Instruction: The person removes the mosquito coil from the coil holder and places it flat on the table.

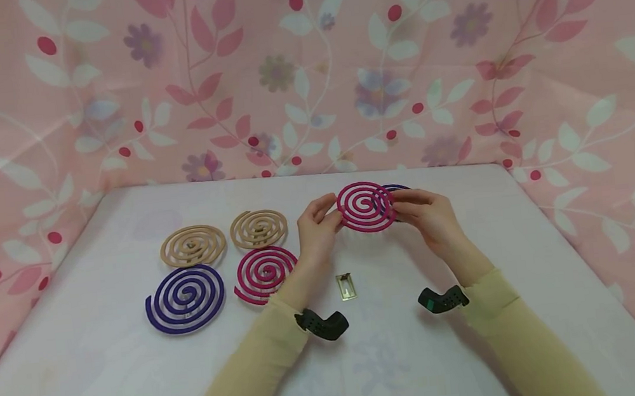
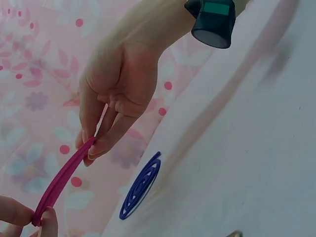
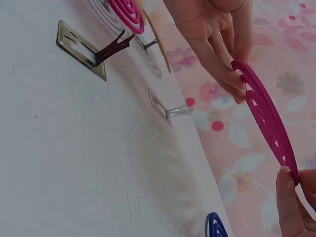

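Observation:
Both hands hold a pink mosquito coil (image 1: 364, 205) up above the table. My left hand (image 1: 317, 231) pinches its left edge between thumb and fingers, and my right hand (image 1: 427, 214) pinches the right edge. Seen edge-on in the left wrist view, the coil (image 2: 64, 177) spans the gap between the two hands' fingertips. Below the hands lies a flat metal coil stand (image 1: 346, 287) with a raised prong. A second, silvery stand (image 3: 168, 111) shows in the right wrist view. Behind the held coil, a blue coil (image 2: 140, 190) lies on the table, partly hidden in the head view.
On the left side sit two tan coils (image 1: 191, 228) at the back, with a blue coil (image 1: 189, 293) and another pink coil (image 1: 267, 271) in front. Metal stands show under several of them. A floral cloth (image 1: 282, 67) hangs behind the white table (image 1: 367, 359).

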Tool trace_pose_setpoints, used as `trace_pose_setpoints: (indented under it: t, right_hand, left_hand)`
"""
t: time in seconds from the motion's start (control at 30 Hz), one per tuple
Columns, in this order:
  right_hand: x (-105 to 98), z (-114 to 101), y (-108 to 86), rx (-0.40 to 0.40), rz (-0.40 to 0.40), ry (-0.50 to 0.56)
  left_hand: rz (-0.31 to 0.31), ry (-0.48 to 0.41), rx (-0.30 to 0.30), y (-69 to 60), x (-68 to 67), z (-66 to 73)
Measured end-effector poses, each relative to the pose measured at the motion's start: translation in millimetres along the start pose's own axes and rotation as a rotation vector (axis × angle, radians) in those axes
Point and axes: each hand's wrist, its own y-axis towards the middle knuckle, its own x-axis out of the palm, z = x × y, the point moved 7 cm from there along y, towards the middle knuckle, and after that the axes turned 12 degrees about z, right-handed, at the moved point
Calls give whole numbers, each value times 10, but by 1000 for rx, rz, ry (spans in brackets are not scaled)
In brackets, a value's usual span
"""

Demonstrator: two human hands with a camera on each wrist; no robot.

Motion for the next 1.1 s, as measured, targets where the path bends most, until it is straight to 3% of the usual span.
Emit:
trace_pose_setpoints:
  t: [0.17,0.53,0.8,1.1]
  right_hand:
    - [-159,1,-49,8,3,7]
    - [-506,51,-124,11,14,72]
    - [-741,133,-162,4,40,24]
    - [-830,216,-147,40,15,31]
  left_hand:
    - [31,-14,-1,-74,137,-73]
    - [12,-33,-38,-225,379,-311]
    - [6,37,-46,-325,530,-485]
    - [1,113,-68,-400,545,-537]
